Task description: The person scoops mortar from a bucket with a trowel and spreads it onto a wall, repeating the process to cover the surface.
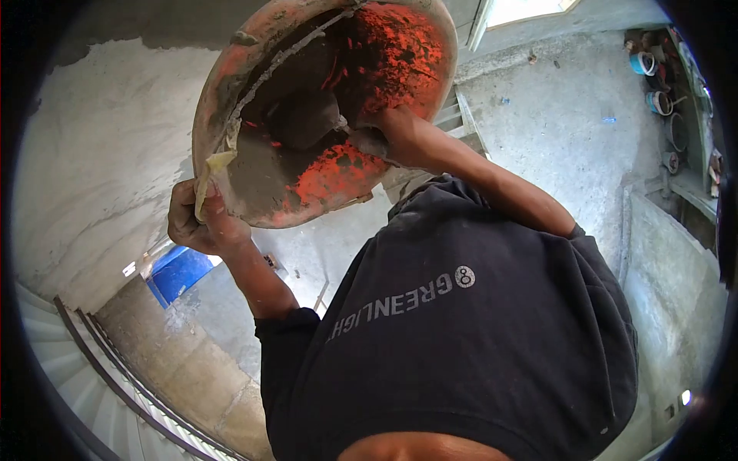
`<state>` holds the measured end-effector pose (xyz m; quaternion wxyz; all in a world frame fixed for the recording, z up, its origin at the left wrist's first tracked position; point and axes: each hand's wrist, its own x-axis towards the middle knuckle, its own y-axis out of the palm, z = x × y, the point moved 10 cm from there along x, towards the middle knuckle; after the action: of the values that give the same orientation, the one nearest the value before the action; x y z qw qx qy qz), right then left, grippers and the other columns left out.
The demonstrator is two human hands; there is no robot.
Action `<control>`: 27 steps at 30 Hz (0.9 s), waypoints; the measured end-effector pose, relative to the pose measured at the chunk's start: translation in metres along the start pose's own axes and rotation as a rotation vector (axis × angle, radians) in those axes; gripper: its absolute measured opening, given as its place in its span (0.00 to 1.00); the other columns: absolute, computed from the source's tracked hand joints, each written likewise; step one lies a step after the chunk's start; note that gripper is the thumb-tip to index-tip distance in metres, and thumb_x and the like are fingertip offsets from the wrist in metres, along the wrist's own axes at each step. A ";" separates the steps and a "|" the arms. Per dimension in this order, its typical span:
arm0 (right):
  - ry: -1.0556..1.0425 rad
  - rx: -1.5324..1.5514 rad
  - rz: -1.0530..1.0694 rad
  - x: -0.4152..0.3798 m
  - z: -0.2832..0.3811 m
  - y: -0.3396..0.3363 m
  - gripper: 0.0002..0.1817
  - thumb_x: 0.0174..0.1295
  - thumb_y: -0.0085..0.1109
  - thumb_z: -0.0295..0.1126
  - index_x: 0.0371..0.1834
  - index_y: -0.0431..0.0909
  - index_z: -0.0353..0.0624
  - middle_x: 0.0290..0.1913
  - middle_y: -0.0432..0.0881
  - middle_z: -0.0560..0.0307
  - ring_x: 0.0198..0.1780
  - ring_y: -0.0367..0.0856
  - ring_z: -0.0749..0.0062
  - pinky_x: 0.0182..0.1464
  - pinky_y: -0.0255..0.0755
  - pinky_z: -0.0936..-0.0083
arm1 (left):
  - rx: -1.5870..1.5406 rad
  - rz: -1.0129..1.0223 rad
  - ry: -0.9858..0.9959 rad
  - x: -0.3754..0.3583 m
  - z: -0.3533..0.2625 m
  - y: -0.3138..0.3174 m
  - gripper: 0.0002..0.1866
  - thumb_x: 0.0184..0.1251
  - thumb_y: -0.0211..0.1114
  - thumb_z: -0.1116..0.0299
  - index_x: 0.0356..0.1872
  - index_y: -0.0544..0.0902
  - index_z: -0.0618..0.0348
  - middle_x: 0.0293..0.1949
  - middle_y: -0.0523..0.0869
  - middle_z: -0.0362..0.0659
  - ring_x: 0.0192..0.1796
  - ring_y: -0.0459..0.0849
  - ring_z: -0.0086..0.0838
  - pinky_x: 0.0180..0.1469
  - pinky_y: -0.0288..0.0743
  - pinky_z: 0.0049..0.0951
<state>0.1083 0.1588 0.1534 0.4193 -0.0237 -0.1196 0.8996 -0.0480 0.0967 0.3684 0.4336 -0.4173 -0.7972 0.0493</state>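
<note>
A round basin [334, 180], orange-red inside and smeared with grey mortar [254, 173], is held up in front of my chest. My left hand [204, 219] is closed on the left of its rim, thumb over the edge, beside a yellowish strip [217, 163]. A grey strand runs from there across the basin's opening. Inside the basin, my right hand [388, 134] is wrapped round the handle of a trowel [304, 119]. The trowel's blade is coated in grey and lies against the dark mortar; its exact edges are hard to make out.
White stair-like slats [84, 376] with a dark rail curve at lower left. Far below, a blue panel [181, 273] stands near the wall. Several buckets [659, 102] line the right side of the concrete floor [553, 115]. A partly plastered wall [115, 146] rises at left.
</note>
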 end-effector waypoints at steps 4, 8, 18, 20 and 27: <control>-0.096 0.015 -0.069 0.003 0.015 -0.014 0.14 0.61 0.55 0.36 0.43 0.78 0.38 0.35 0.80 0.42 0.38 0.80 0.53 0.41 0.72 0.66 | 0.003 -0.094 -0.020 0.002 -0.008 -0.003 0.18 0.51 0.65 0.59 0.14 0.70 0.60 0.16 0.70 0.34 0.21 0.66 0.18 0.27 0.60 0.20; -0.038 0.078 0.086 0.011 0.002 -0.004 0.17 0.63 0.53 0.42 0.43 0.78 0.39 0.34 0.81 0.43 0.36 0.80 0.53 0.39 0.71 0.68 | 0.039 -0.005 -0.025 0.004 0.003 -0.011 0.13 0.56 0.60 0.64 0.24 0.75 0.66 0.25 0.76 0.39 0.29 0.72 0.24 0.35 0.70 0.25; 0.221 0.321 0.260 0.005 0.007 0.005 0.23 0.60 0.51 0.49 0.45 0.78 0.39 0.35 0.81 0.44 0.35 0.80 0.60 0.41 0.74 0.68 | -0.050 -0.142 -0.145 0.012 0.002 -0.007 0.15 0.53 0.62 0.61 0.20 0.69 0.59 0.22 0.68 0.34 0.28 0.68 0.21 0.35 0.65 0.20; 0.266 0.462 0.191 0.000 0.005 0.015 0.19 0.61 0.53 0.47 0.39 0.77 0.40 0.28 0.78 0.53 0.28 0.77 0.69 0.30 0.71 0.74 | -0.048 -0.152 -0.168 0.010 0.004 -0.008 0.15 0.53 0.61 0.60 0.21 0.70 0.60 0.22 0.70 0.35 0.28 0.68 0.22 0.36 0.66 0.21; 0.257 0.318 0.075 -0.005 0.025 0.012 0.20 0.60 0.53 0.43 0.43 0.77 0.35 0.32 0.80 0.38 0.34 0.82 0.53 0.37 0.73 0.62 | -0.026 -0.195 -0.120 0.005 0.008 -0.018 0.15 0.53 0.62 0.60 0.26 0.75 0.64 0.25 0.74 0.38 0.31 0.71 0.24 0.36 0.68 0.23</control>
<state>0.0995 0.1426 0.1752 0.3959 -0.0760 0.0793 0.9117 -0.0669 0.0905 0.3743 0.3823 -0.3397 -0.8590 0.0216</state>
